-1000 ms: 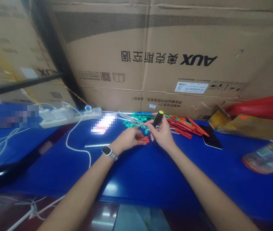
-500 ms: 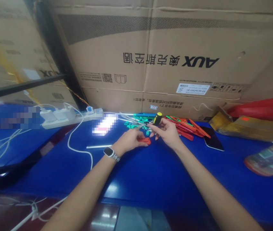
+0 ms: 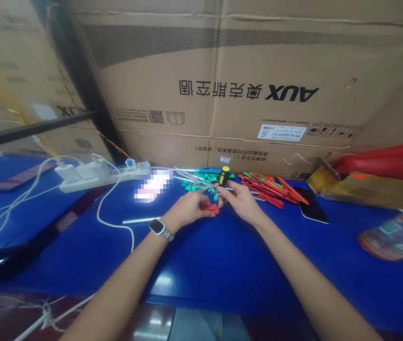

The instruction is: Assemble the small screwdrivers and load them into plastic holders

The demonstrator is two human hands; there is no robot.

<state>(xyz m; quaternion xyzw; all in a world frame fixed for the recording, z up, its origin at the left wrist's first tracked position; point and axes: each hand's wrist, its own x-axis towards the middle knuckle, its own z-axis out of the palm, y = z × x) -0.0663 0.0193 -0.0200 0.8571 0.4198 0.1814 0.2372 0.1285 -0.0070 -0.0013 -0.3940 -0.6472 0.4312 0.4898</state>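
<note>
My left hand [image 3: 187, 207] rests on the blue table [image 3: 222, 255] with its fingers closed on a small red plastic piece [image 3: 210, 207]. A watch [image 3: 158, 227] sits on that wrist. My right hand [image 3: 240, 201] grips a screwdriver with a black and yellow handle [image 3: 224, 176], held nearly upright, its tip hidden between my hands at the red piece. Just behind my hands lie several green plastic parts [image 3: 201, 182] and thin metal rods. A heap of red plastic strips [image 3: 268, 187] lies to the right of them.
Big cardboard boxes [image 3: 244, 90] wall off the back of the table. A dark phone [image 3: 311, 203] lies right of the red strips. A white power strip [image 3: 91, 173] with chargers and white cables sits at left. A metal rod [image 3: 140, 219] lies near my left wrist. Packets lie at far right.
The screwdriver handle has swung from leaning right to nearly upright, and my right hand has shifted slightly left toward the red piece. My left hand has stayed put.
</note>
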